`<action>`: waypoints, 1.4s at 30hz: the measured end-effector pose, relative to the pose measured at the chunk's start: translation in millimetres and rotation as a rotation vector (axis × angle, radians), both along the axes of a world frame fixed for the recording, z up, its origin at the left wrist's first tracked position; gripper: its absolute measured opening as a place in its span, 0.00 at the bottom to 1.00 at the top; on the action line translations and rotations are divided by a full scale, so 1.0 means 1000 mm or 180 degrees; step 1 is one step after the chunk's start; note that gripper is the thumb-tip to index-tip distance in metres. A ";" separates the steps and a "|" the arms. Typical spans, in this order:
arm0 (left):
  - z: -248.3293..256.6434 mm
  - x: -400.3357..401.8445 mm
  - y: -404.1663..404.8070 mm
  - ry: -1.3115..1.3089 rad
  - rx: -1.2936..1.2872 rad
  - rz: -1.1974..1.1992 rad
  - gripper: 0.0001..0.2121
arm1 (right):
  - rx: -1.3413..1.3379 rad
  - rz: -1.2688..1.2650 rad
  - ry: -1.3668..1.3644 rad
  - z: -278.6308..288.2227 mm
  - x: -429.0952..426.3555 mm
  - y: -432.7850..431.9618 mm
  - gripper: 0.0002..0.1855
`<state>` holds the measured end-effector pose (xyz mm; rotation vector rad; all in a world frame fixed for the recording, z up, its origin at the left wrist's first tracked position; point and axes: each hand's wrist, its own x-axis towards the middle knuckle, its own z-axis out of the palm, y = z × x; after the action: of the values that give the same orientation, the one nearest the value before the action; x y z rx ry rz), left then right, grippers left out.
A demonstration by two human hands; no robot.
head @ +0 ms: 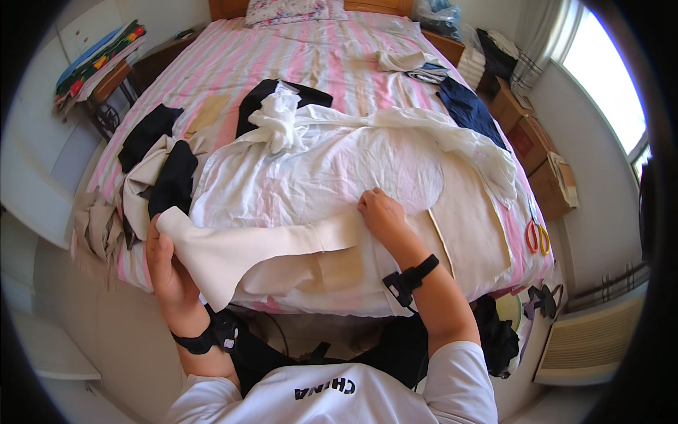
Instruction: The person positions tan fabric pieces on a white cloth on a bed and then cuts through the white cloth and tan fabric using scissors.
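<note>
My left hand [167,259] holds the wide end of a cream fabric piece [254,244], thumb on top and fingers behind it. The piece stretches to the right over the bed, with a curved lower edge. At its narrow right end is my right hand [378,209], fingers curled over the white cloth [318,175]; whether they pinch anything cannot be told. Under the cream piece lies a beige fabric piece [339,270]. Right of my right forearm, a larger beige panel [471,222] lies flat, partly under the sheer white cloth.
Scissors [537,236] with red and yellow handles lie at the bed's right edge. Black cloth [172,177] and beige scraps are heaped at left. Navy cloth [469,111] lies at upper right. Cardboard boxes [529,143] stand beside the striped bed [212,58].
</note>
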<state>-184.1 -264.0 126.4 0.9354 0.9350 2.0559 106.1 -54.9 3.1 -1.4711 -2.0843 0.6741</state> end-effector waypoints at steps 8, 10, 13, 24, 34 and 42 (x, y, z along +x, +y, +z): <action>0.013 0.082 0.054 0.0603 -0.0365 -0.0226 0.13 | 0.0914 -0.0672 0.0952 0.062 0.107 -0.042 0.04; 0.013 0.109 0.067 0.0724 -0.0331 -0.0698 0.12 | 0.0744 -0.1213 0.1061 0.075 0.158 -0.064 0.05; 0.019 0.184 0.083 0.0833 -0.0304 -0.0951 0.08 | 0.0756 -0.2115 0.0854 0.069 0.257 -0.104 0.09; -0.034 0.363 0.160 0.1030 -0.0347 -0.2861 0.07 | 0.0772 -0.4213 -0.1017 -0.036 0.517 -0.214 0.19; -0.020 0.324 0.144 0.0862 -0.0412 -0.2198 0.06 | 0.1010 -0.3186 0.0400 0.041 0.419 -0.192 0.09; 0.050 0.222 0.101 0.0197 0.0033 -0.1910 0.08 | 0.0307 -0.0304 0.1038 0.080 0.191 -0.144 0.35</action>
<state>37.5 -162.6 175.9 1.1268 0.5767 1.5282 296.8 -198.6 83.6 -1.3010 -1.7629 0.7129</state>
